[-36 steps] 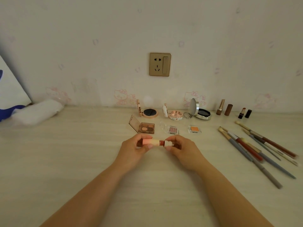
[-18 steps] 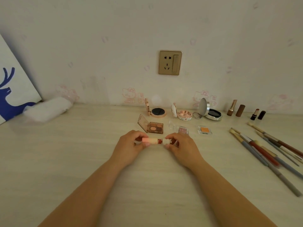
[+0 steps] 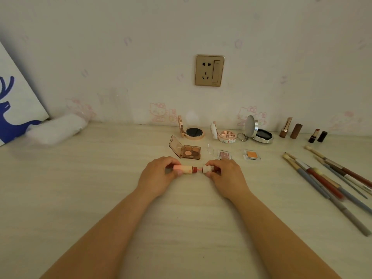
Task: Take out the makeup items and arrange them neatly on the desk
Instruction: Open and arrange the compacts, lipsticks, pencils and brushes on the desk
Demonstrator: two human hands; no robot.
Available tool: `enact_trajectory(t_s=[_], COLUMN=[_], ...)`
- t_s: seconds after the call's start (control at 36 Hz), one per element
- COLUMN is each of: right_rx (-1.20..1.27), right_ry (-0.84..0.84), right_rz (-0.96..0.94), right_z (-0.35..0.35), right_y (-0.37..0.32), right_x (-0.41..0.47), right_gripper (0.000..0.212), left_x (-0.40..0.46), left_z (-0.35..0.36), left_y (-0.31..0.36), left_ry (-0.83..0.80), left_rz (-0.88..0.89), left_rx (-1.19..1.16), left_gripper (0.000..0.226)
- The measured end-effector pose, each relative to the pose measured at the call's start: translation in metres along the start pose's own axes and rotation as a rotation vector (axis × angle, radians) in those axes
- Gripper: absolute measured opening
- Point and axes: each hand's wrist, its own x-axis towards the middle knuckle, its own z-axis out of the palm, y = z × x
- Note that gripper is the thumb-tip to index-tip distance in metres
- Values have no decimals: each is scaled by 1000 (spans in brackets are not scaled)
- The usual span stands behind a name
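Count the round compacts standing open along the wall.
3. Rose-gold compact at the left, white and pink compact in the middle, silver compact at the right beside a key ring. None seems hidden.

Counted on counter [image 3: 80, 198]: three round compacts [image 3: 193, 132], open; three eyeshadow pans [image 3: 190, 151]; two uncapped lipsticks [image 3: 285, 127], two caps [image 3: 296, 131] beside them; brushes [image 3: 322, 178], number unclear.

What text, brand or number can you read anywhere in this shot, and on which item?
None is readable.
Wall socket: faint mark on the lower edge, too small to read.
Compacts, lipsticks, lip tube: no legible print.
Wall stickers and deer canvas: pictures only.
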Motion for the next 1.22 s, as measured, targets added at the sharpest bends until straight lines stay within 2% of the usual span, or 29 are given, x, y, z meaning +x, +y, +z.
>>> enact_trajectory(t_s=[0.39,0.83,1.03,1.14,1.22], right_rx=[-42,-39,48,115,221], right_ry=[-71,-80,-36,-17,16], right_rz=[37,40,40,57,89], right_z=[-2,-3,-2,-4,-13], right_y=[-2,-1,-1,-4,-4], right_x=[2,3,-1,-3,-8], right_gripper=[32,35,40,43,35], left_x=[1,3,-4,-8,-11], left_z=[2,3,2,4,9], left_y=[-3,-4,2,9,22], left_ry=[9,2,140,214,229], left_rz=[-20,-26,42,122,194], left_rx=[23,53,-58,-5,47], left_gripper=[25,32,41,32,25])
